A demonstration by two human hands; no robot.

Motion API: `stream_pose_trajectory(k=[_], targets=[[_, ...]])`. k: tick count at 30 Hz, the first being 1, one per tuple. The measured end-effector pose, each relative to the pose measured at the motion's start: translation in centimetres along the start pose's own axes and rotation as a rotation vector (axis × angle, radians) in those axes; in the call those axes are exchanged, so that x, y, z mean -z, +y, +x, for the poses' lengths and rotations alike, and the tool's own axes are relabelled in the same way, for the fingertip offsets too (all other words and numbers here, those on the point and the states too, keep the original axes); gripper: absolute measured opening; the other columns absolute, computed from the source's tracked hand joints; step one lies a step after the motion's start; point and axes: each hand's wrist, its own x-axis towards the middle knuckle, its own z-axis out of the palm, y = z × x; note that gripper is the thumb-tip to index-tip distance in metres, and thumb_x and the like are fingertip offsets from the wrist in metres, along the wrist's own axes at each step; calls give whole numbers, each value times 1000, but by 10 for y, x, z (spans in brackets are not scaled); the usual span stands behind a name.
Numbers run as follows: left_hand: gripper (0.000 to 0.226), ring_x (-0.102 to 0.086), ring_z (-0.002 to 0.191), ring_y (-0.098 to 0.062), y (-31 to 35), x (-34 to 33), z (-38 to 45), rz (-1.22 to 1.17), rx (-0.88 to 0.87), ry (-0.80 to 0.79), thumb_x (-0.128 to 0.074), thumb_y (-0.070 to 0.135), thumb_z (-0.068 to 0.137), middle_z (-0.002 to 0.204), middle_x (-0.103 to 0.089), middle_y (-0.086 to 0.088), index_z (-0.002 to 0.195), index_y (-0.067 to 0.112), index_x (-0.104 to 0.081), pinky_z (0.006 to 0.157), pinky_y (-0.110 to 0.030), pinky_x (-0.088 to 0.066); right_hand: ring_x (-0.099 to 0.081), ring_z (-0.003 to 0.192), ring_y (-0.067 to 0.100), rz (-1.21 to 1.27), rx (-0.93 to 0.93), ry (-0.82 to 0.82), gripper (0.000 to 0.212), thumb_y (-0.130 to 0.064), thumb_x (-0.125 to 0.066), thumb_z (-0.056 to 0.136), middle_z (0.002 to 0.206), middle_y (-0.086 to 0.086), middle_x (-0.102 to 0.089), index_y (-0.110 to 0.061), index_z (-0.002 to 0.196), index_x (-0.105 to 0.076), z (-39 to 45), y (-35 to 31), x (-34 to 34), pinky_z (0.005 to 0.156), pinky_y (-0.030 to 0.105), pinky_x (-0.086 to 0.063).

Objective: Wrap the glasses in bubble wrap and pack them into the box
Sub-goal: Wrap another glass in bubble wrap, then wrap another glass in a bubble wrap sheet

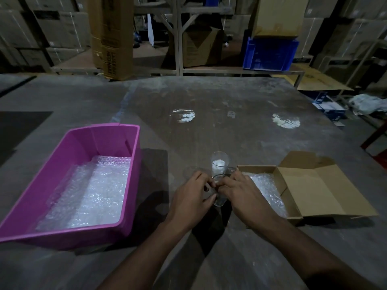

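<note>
While bubble wrap (92, 191) lines the pink tub (69, 155), both hands' fingers (206, 182) grip a clear glass (219, 198).

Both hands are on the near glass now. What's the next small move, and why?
Probably lift the near glass left toward the bubble wrap in the pink tub: both hands, left and right, hold it bare, unwrapped, beside the cardboard box.

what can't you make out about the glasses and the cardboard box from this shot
- Near glass, head view: the left hand and right hand cover most of it.
- Count of glasses: clear glass in dim light; only the far glass is certain.
- Cardboard box: bubble wrap hides the floor; wrapped glasses unclear.
</note>
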Motion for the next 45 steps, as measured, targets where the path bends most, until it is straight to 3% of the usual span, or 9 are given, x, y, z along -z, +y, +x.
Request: stream_pose_trajectory(k=[6,9,11,18,23,33,37,42,45], targets=[[26,-59,88,0,0,15,-8,-52,23,66,-77,37,86,104,-56,20,100,36,-55,76,-32,-56,-55,96,12,351,-213,178,33,-5,-59,85,100,-9,-64,-26,103,-77,-4,-3,1,80,36,-52],[21,-60,83,2,-2,31,-15,-75,53,140,-76,37,87,93,-58,22,98,34,-58,72,-30,-56,-51,99,0,415,-282,287,45,-8,-46,78,106,-5,-67,-24,105,-78,-5,-7,8,87,16,-43],[18,-61,79,2,-2,46,-21,-100,68,190,-75,37,88,85,-60,24,92,37,-57,69,-28,-55,-45,98,-7,396,-294,305,50,-5,-44,73,107,-5,-70,-24,104,-78,-3,-11,13,87,5,-34],[12,-65,78,-1,-13,104,-47,-79,99,320,-73,34,90,85,-67,16,89,29,-63,69,-31,-56,-54,93,0,446,-139,369,36,0,-55,87,92,-17,-67,-26,97,-78,20,-58,41,82,12,-41],[15,-66,71,0,-50,152,-73,0,271,463,-76,29,89,78,-67,19,82,30,-62,64,-32,-57,-51,85,-4,583,24,271,33,2,-61,87,82,-24,-61,-24,97,-79,60,-120,43,76,6,-36],[35,-66,80,-13,-143,214,-122,151,636,377,-81,38,83,99,-72,1,108,18,-68,73,-31,-52,-61,110,25,204,275,-178,25,-18,-61,91,114,5,-71,-11,113,-72,145,-239,1,89,40,-52],[46,-64,81,-14,-153,222,-127,206,636,238,-82,39,82,106,-72,-1,118,15,-66,72,-25,-42,-58,84,28,-116,299,-449,30,-30,-73,88,100,10,-63,-5,98,-61,167,-268,-13,68,35,-44],[51,-67,88,-18,-156,224,-121,194,568,151,-82,38,83,110,-70,0,125,17,-63,86,-34,-53,-64,95,25,-242,261,-593,26,-9,-54,95,112,8,-65,-8,120,-61,181,-288,-38,67,33,-46],[51,-68,87,-16,-158,224,-122,193,542,153,-82,39,82,108,-70,2,125,19,-63,87,-35,-54,-63,89,23,-264,241,-615,16,-12,-53,97,103,5,-65,-10,109,-64,183,-292,-44,66,32,-45]])
